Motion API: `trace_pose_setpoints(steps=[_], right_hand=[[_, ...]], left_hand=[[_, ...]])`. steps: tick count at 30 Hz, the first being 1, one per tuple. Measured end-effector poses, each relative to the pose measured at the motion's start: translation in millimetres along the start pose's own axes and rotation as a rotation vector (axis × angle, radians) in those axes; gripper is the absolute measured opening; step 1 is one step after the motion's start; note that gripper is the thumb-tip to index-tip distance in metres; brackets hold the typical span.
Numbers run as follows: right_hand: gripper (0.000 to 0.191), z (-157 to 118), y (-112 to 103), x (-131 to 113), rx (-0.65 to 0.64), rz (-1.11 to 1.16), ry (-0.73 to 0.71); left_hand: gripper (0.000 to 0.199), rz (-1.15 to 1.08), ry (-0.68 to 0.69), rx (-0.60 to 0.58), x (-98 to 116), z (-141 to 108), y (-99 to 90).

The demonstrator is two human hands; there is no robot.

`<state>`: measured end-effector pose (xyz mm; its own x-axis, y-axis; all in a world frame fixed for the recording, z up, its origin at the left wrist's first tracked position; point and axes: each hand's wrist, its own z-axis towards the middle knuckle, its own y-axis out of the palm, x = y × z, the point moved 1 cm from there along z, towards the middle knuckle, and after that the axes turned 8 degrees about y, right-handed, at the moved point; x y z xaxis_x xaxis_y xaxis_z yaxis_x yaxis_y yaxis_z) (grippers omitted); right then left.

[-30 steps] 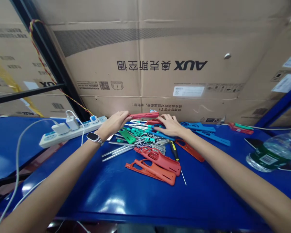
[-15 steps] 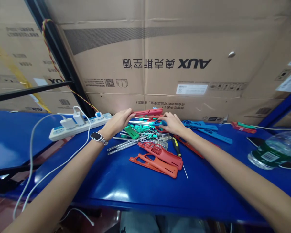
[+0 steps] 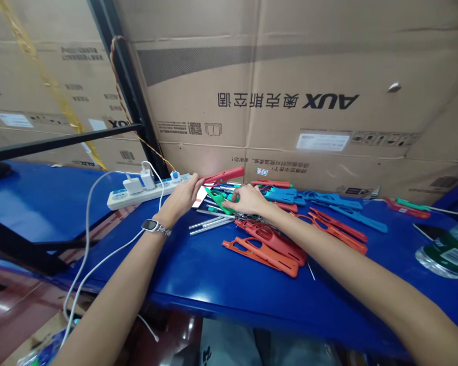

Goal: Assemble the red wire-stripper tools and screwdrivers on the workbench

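Note:
My left hand (image 3: 183, 195), with a watch on the wrist, is closed round one end of a red plastic casing (image 3: 226, 175) that points right over the pile. My right hand (image 3: 248, 200) has its fingers pinched at a green plastic piece (image 3: 218, 199) in the pile. Metal tubes (image 3: 211, 224) stick out of the pile toward the left. Nearer me lie red casing pieces (image 3: 273, 241) and orange casing pieces (image 3: 265, 255). Blue casing pieces (image 3: 280, 195) are just behind my right hand. My right forearm hides part of the pile.
A white power strip (image 3: 148, 193) with plugs and white cables stands at the left. More blue pieces (image 3: 361, 213) and red pieces (image 3: 339, 226) lie to the right, with a bottle (image 3: 450, 251) at the right edge. A large carton (image 3: 290, 66) backs the blue table (image 3: 198, 274).
The view has turned left. My right hand has moved from a blue piece to the green piece, leftward in the pile. My left hand still holds the red casing.

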<state>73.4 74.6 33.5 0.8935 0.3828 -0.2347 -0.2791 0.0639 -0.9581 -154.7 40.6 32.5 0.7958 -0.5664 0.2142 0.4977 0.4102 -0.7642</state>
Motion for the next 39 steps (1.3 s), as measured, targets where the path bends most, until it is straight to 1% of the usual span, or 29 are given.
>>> trace_pose_setpoints(steps=[2,5,8,10,12,13,15,16,18,21,24,29,33,36,39], right_hand=[[0.037,5.5,3.0,-11.3,-0.023,-0.034,0.016],[0.033,12.2,5.5,-20.2,-0.011,-0.06,0.034],[0.029,17.3,2.5,-19.1,0.003,-0.058,0.028],[0.024,19.2,-4.9,-10.4,0.014,-0.038,0.018],[0.022,18.7,-17.1,6.6,0.055,-0.011,0.023],[0.023,17.2,-24.5,18.2,0.096,0.007,0.032],[0.021,11.8,-39.1,46.1,0.165,0.035,0.033],[0.018,8.2,-45.5,61.4,0.206,0.073,0.011],[0.015,0.5,-54.6,92.2,0.277,0.121,0.014],[0.013,-8.3,-56.7,130.0,0.315,0.15,0.039],[0.023,-11.1,-49.1,151.0,0.323,0.112,0.035],[0.032,-15.4,-34.5,161.2,0.288,0.028,-0.019],[0.034,-27.7,-29.0,163.7,0.249,-0.047,-0.043],[0.033,-36.2,-28.7,163.2,0.249,-0.032,-0.016],[0.034,-35.6,-33.1,159.1,0.257,0.002,0.058]], left_hand=[[0.023,-0.021,-0.022,0.014,-4.6,-2.0,1.0],[0.022,-0.036,-0.045,0.031,-6.8,-3.7,2.2],[0.022,-0.036,-0.057,0.064,-4.3,-4.6,1.5],[0.023,-0.043,-0.072,0.087,-0.8,-5.3,-0.1],[0.024,-0.051,-0.088,0.108,3.7,-6.2,-1.5],[0.025,-0.06,-0.089,0.112,6.1,-6.5,-1.5],[0.025,-0.082,-0.073,0.101,11.3,-6.4,0.6],[0.026,-0.092,-0.055,0.086,14.1,-5.7,2.9],[0.028,-0.101,-0.01,0.049,19.7,-2.3,9.3],[0.03,-0.078,0.034,0.001,28.0,7.7,19.6],[0.029,-0.029,0.04,-0.031,35.0,21.6,27.5],[0.031,0.018,0.066,-0.053,44.8,42.1,38.4],[0.031,-0.015,0.065,-0.062,50.6,47.4,46.9],[0.031,-0.022,0.045,-0.077,51.6,45.6,51.4],[0.031,-0.019,0.038,-0.091,51.2,43.2,54.5]])
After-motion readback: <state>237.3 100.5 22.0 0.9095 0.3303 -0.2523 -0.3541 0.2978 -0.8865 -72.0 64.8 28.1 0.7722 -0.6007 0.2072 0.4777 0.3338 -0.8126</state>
